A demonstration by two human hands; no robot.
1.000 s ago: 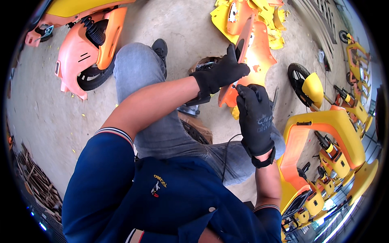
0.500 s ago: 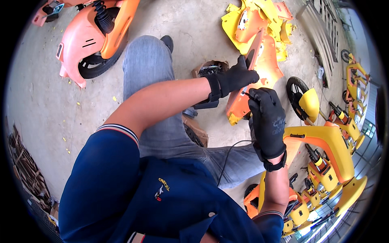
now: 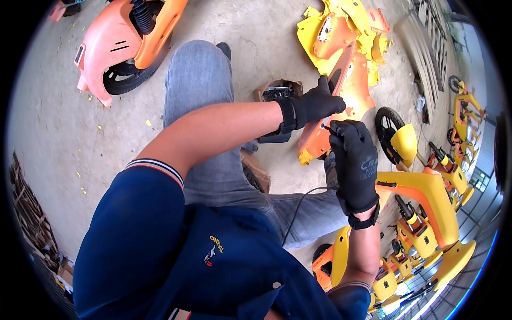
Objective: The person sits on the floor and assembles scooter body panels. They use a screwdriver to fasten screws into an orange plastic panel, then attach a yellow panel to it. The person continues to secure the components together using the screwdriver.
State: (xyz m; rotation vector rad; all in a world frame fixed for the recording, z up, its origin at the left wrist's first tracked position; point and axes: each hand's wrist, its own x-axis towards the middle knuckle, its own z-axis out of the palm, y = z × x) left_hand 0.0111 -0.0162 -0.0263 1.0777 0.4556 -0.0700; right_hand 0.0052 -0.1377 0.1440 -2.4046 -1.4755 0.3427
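The orange panel sits between the two hands, its lower end angled back toward the person. More of that lower end shows than a second ago; over the last half second both hands barely shift against the panel, which suggests steady, close work at one spot. The left hand grasps the panel's near edge, thumb raised along it; the fingers of the right hand pinch a small dark piece at the panel's face (exactly what it is, I cannot tell). As for edges, yellow panels heap up just beyond the orange panel, a cardboard box stands near its left, and a black wheel lies to its right. More room to move seems to lie farther left of the panel, where concrete floor stretches past the box.
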